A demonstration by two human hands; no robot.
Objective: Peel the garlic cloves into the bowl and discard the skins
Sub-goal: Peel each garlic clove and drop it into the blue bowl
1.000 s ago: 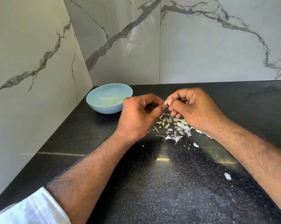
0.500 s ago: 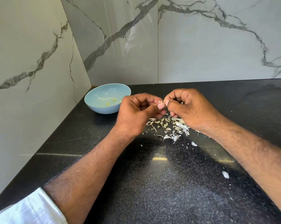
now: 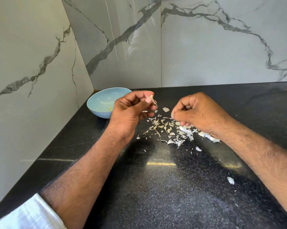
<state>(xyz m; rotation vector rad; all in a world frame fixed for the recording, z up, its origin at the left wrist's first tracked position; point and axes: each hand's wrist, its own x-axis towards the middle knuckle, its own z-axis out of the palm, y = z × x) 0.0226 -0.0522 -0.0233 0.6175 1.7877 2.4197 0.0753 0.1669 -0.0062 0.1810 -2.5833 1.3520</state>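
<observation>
My left hand [image 3: 131, 111] pinches a small garlic clove [image 3: 151, 98] between thumb and fingertips, and a strip of loose skin hangs from it. It is raised just right of the light blue bowl [image 3: 98, 103], which holds a few small yellowish bits. My right hand [image 3: 199, 113] hovers with curled fingers over the pile of garlic skins [image 3: 170, 129] on the black counter. I see nothing held in it, though the inside of the fist is hidden. One skin flake [image 3: 165, 109] lies between the hands.
The black speckled counter [image 3: 172, 187] meets marble walls at the back and left, with the bowl in that corner. Stray skin flakes lie at the near right [image 3: 230, 180] and below the pile [image 3: 198, 148].
The hands were joined on the clove and have pulled apart. The left keeps the clove and has lifted slightly, while the right has moved right and down over the skins.
</observation>
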